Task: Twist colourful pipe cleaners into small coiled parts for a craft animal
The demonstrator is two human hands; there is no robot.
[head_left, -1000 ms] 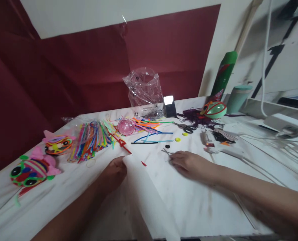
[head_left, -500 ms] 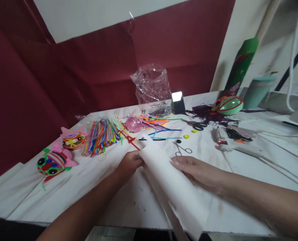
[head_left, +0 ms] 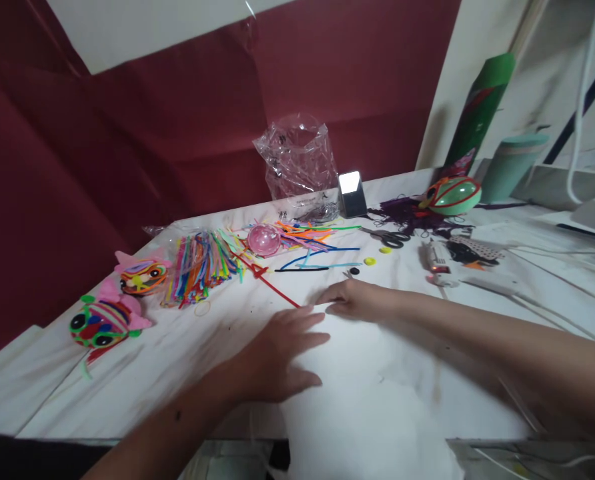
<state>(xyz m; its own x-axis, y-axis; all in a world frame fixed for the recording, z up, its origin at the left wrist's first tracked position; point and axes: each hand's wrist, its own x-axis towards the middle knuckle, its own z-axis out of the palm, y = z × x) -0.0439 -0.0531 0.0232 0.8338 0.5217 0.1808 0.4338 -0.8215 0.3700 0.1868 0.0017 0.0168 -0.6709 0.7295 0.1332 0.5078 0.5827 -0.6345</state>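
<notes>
A white sheet of paper (head_left: 360, 407) lies spread in front of me, its near part hanging past the table's front edge. My left hand (head_left: 282, 350) is open over its left edge, fingers apart. At the paper's far edge, my right hand (head_left: 352, 300) is closed with the fingertips pinching it. A red pipe cleaner (head_left: 277, 290) ends close to the left fingertips. Just beyond the right hand sits a small black disc (head_left: 354, 271), with the scissors there mostly hidden.
Two decorated fish (head_left: 105, 323) stand at the left beside bundled pipe cleaners (head_left: 205, 267). A pink clear ball (head_left: 264, 240), black scissors (head_left: 390, 238) and a phone (head_left: 352, 195) are farther back. On the right are a glue gun (head_left: 438, 263) and a green balloon-like fish (head_left: 455, 196).
The paper, curled and held up between both hands before, now lies spread lower down. My left hand has let go and opened; my right hand has shifted left and up along the table.
</notes>
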